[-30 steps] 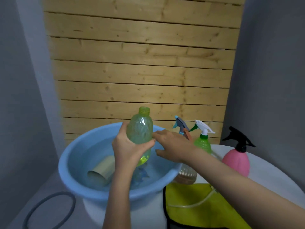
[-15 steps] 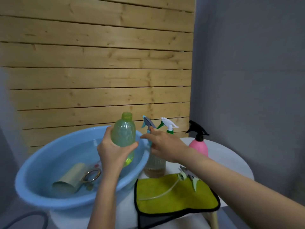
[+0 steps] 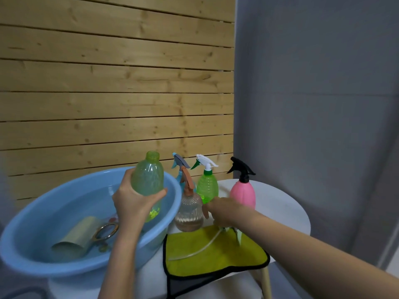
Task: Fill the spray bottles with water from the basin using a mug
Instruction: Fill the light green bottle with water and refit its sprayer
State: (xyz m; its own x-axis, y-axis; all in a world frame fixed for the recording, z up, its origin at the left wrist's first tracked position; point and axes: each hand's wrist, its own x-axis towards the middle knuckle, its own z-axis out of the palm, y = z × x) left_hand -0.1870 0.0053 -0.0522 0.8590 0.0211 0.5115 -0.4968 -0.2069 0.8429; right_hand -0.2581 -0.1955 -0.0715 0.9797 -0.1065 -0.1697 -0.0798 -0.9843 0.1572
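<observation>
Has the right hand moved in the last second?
Yes. The right hand left the round blue plastic basin's rim, dropping rightward to the yellow cloth.

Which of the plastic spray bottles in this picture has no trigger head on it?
The pale green translucent bottle gripped by the left hand over the blue basin: its threaded neck is open, while the others all wear trigger heads.

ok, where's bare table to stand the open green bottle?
Free: white table right of the pink bottle, out to the rim. Crowded: clear bottle and green spray bottle stand between basin and pink bottle; the cloth in front carries a sprayer tube, right hand at its far edge.
</observation>
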